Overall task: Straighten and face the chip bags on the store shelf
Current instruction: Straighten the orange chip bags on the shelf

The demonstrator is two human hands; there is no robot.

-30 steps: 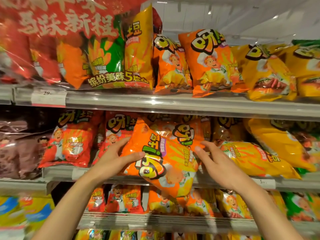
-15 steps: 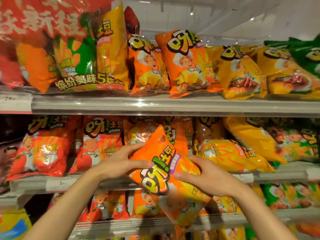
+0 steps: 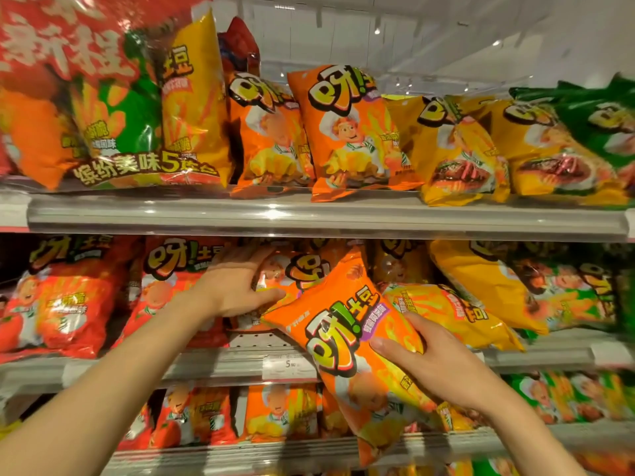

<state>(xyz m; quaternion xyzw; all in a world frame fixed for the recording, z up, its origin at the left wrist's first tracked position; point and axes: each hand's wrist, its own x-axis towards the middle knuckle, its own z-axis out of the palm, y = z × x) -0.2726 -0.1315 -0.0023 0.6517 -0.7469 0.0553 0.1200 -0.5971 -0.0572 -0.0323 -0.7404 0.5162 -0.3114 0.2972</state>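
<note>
head view, middle shelf (image 3: 213,367) of a chip display. right hand (image 3: 443,365) holds an orange chip bag (image 3: 347,338) out in front of the shelf edge, tilted with its top corner leaning up and right toward the row and its lower end hanging down over the shelf below. thumb lies across the printed front of the bag, just right of the big logo; the other fingers wrap the bag's right edge, tips hidden behind it. grip is a curled clamp on the lower-right part of the bag. left hand (image 3: 237,286) reaches into the middle shelf, fingers spread and fairly straight, palm against the orange bags in the row (image 3: 292,273); its thumb tip sits right at the upper-left edge of the held bag, whether touching it cannot be told. a bare patch of perforated shelf floor shows below the left hand. red bags (image 3: 79,304) stand to the left on the same shelf, yellow bags (image 3: 457,314) lean to the right, just beside the held bag. price tag (image 3: 288,364) on the shelf rail sits below the left hand, partly covered by the held bag. upper shelf (image 3: 309,214) carries upright orange and yellow bags.
</note>
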